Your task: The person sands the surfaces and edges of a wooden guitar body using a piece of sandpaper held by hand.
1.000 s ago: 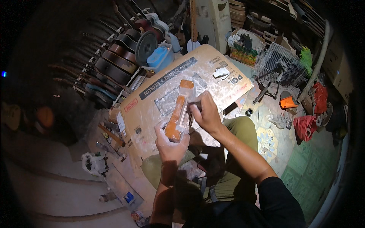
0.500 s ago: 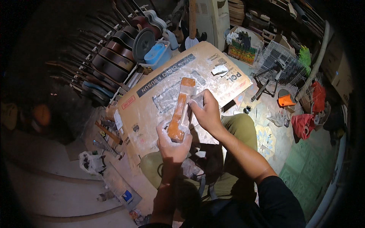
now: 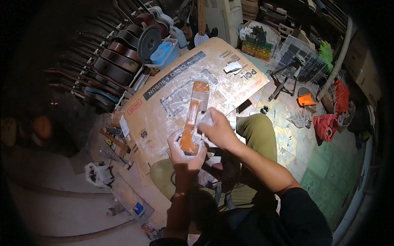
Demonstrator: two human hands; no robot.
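orange-brown block [image 3: 191, 117]: cardboard [image 3: 150, 123] below it, long axis pointing away from person. left hand [image 3: 184, 158] clamped around block's near end. right hand [image 3: 215, 129] right of block, beside its mid-length; can't tell whether it's clamped on anything.

Looks glossy and smooth, like varnished wood, on the orange-brown block [image 3: 190, 119] above the cardboard sheet [image 3: 143, 115]. Reads as matt brown paperboard on the sheet, dusted with white powder. Shines like lacquered wood on the guitars [image 3: 113, 63] left of the sheet, like smooth plastic on the light-blue tub [image 3: 170, 58] beside it. Turns to thin metal wire on the rack [image 3: 287, 55] to its right, matt cloth on the trousers [image 3: 259, 132] below.
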